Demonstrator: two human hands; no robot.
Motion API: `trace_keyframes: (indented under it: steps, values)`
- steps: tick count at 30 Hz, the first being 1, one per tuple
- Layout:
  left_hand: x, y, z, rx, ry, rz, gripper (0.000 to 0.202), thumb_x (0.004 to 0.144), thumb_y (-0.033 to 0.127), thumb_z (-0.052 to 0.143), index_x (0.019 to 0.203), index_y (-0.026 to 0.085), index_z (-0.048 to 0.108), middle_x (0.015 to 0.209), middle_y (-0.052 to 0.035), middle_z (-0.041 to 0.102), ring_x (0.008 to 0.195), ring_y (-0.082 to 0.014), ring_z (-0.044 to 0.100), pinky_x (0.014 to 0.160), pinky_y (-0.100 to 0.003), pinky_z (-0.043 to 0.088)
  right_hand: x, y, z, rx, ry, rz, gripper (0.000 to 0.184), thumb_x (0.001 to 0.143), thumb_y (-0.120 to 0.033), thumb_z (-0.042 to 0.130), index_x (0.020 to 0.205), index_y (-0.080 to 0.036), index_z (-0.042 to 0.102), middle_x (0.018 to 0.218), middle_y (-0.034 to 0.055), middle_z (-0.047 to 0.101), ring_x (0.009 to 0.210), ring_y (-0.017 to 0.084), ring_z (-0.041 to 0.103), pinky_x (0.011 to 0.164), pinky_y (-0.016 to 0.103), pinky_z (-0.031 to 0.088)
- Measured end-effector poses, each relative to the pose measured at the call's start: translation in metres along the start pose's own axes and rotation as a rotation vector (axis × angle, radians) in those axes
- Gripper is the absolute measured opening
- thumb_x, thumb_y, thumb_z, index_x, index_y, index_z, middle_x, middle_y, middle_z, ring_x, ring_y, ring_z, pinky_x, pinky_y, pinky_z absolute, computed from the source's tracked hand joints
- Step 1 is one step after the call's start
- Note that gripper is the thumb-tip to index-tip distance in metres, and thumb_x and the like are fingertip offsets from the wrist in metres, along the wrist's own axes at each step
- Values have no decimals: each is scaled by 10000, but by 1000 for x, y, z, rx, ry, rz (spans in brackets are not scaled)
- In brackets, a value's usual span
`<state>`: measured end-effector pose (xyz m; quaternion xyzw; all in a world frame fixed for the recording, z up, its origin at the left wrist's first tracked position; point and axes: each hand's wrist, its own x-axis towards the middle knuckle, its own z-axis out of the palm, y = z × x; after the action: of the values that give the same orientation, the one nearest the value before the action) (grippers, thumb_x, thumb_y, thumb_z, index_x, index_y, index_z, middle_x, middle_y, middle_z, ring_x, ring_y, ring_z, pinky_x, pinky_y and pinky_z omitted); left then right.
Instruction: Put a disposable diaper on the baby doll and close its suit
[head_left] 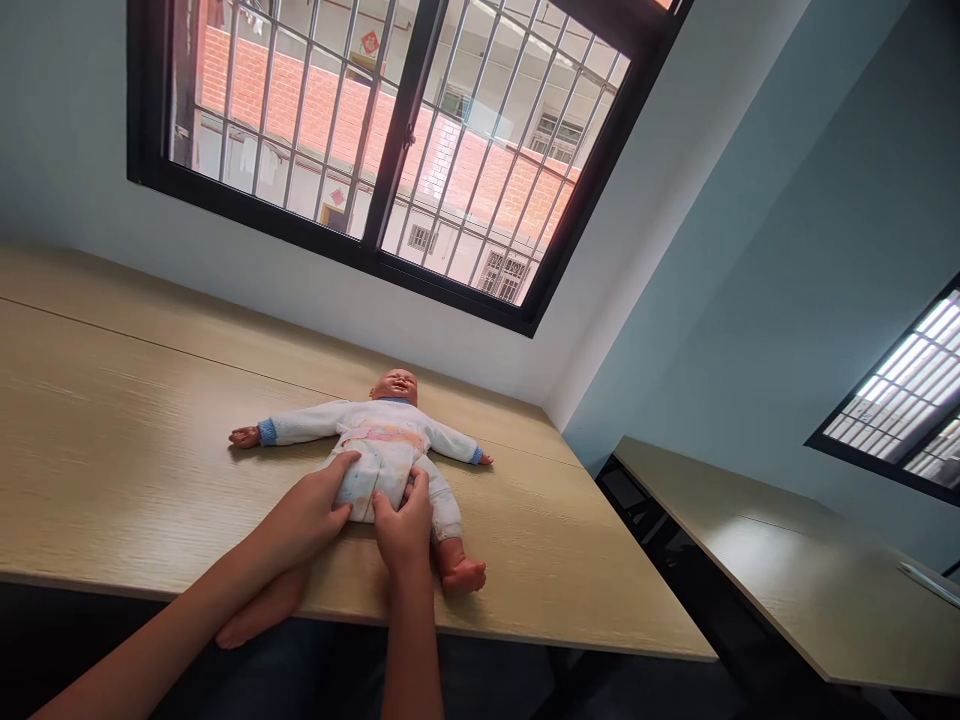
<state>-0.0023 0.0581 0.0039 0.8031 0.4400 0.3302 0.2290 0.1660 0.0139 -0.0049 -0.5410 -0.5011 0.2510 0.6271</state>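
A baby doll [394, 386] lies on its back on the wooden table [570, 540], arms spread wide, its head toward the window. It wears a white long-sleeved outfit with blue cuffs, and a printed diaper [375, 466] covers its middle over the clothes. My left hand [311, 505] grips the diaper's left side, index finger and thumb lying along its edge. On the opposite side, my right hand [405, 520] holds the diaper, thumb on the front and fingers curled round the edge. One bare leg of the doll passes under my left forearm; the other foot [463, 574] shows beside my right hand.
Behind the table, a white wall holds a dark-framed barred window [375, 250]. A second table [750, 540] stands at the right beyond a gap, with a pale slim object [928, 583] on it. The table's near edge runs just below my hands.
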Motion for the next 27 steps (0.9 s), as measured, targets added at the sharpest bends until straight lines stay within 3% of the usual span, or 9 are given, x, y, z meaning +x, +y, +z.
trace_keyframes:
  steps: [5, 9, 13, 20, 27]
  values:
    - [-1, 2, 1, 3, 15, -33, 732, 869, 274, 519, 1577, 132, 400, 1219, -158, 758, 1079, -364, 737, 850, -381, 526, 2, 5, 2, -47, 49, -21, 330, 841, -238, 660, 1166, -198, 622, 1004, 76, 805, 901, 262, 764, 774, 325, 583]
    - [-2, 4, 0, -21, 37, -21, 748, 845, 269, 526, 1569, 112, 425, 1261, -183, 752, 1131, -383, 727, 917, -406, 534, 2, 7, 2, -133, 111, -42, 247, 890, -249, 631, 1130, -194, 651, 921, 64, 791, 797, 246, 738, 710, 309, 547]
    - [-2, 5, -1, 0, 26, -31, 743, 847, 270, 542, 1571, 146, 433, 1238, -162, 763, 1170, -389, 719, 918, -396, 530, 0, 6, 2, -260, 159, -35, 91, 960, -303, 608, 967, -219, 643, 844, 75, 769, 735, 259, 706, 648, 317, 488]
    - [-2, 2, 1, 35, 24, -6, 733, 874, 275, 528, 1581, 114, 425, 1282, -182, 750, 1179, -387, 719, 934, -398, 528, -3, 8, 2, -395, 196, -73, 117, 994, -308, 568, 911, -237, 609, 821, 77, 744, 729, 281, 679, 651, 337, 416]
    - [0, 0, 2, 24, 23, -3, 743, 872, 276, 531, 1584, 91, 435, 1341, -211, 728, 1193, -412, 710, 949, -429, 529, -3, 8, -1, -375, 109, -69, 142, 975, -294, 595, 841, -248, 590, 718, 26, 665, 634, 244, 567, 613, 332, 341]
